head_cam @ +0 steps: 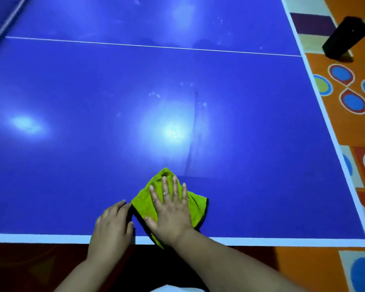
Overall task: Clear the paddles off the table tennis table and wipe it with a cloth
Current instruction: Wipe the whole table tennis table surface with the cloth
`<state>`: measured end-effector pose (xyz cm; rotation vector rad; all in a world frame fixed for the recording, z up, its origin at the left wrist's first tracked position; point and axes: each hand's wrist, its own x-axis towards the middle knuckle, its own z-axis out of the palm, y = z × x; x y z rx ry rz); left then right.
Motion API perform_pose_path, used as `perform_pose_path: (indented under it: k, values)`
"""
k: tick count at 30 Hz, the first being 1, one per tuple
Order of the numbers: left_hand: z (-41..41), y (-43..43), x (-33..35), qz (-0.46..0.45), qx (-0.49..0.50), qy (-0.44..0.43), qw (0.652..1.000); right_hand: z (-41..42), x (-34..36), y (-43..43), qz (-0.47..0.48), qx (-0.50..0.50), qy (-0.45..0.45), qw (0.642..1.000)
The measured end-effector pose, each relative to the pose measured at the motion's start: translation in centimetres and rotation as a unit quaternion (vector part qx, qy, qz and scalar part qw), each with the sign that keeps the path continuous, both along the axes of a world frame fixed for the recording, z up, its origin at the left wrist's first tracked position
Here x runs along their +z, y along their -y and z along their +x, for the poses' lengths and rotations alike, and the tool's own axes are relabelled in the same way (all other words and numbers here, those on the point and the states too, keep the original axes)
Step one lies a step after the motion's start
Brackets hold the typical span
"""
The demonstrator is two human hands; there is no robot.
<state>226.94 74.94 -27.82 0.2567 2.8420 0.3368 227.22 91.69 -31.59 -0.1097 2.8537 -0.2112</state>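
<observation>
The blue table tennis table (pixel 135 81) fills most of the view, with a white border and a white centre line. A green cloth (pixel 148 199) lies flat near the table's front edge. My right hand (pixel 170 209) presses down on it with the fingers spread. My left hand (pixel 112 226) rests on the table just left of the cloth, fingertips touching the cloth's edge. No paddles are in view on the table. A faint dark streak and smudges mark the surface beyond the cloth.
The net's edge (pixel 4 26) shows at the top left. An orange patterned carpet (pixel 346 127) covers the floor to the right. A black box-like object (pixel 343 37) stands on the carpet at the top right.
</observation>
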Motion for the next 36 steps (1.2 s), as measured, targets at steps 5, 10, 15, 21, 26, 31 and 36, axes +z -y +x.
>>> perform_pose_path:
  k: [5,10,15,21,26,31,36]
  values:
    - [0.0,-2.7,0.2,-0.004,-0.008,0.000,1.000,-0.2,-0.1,-2.4,-0.027,0.032,-0.018,0.999]
    - [-1.0,-8.2,0.7,-0.021,-0.030,-0.025,0.999,0.0,-0.2,-10.0,-0.026,0.001,-0.021,0.999]
    - [-1.1,-17.0,0.3,-0.003,-0.053,-0.027,0.998,1.3,0.1,-21.0,-0.011,-0.080,-0.028,0.996]
    - [0.2,-28.2,0.1,0.026,-0.077,-0.032,0.996,4.0,0.2,-33.4,0.014,-0.152,-0.026,0.988]
    - [2.0,-35.4,-0.6,0.051,-0.091,-0.021,0.994,6.3,0.2,-42.4,0.044,-0.212,-0.029,0.976]
    - [3.7,-37.4,-0.5,0.050,-0.106,-0.025,0.993,5.7,0.3,-46.5,0.043,-0.313,-0.017,0.949]
    - [3.1,-33.8,-0.3,0.044,-0.059,-0.017,0.997,2.4,0.7,-44.7,0.048,-0.460,0.004,0.887]
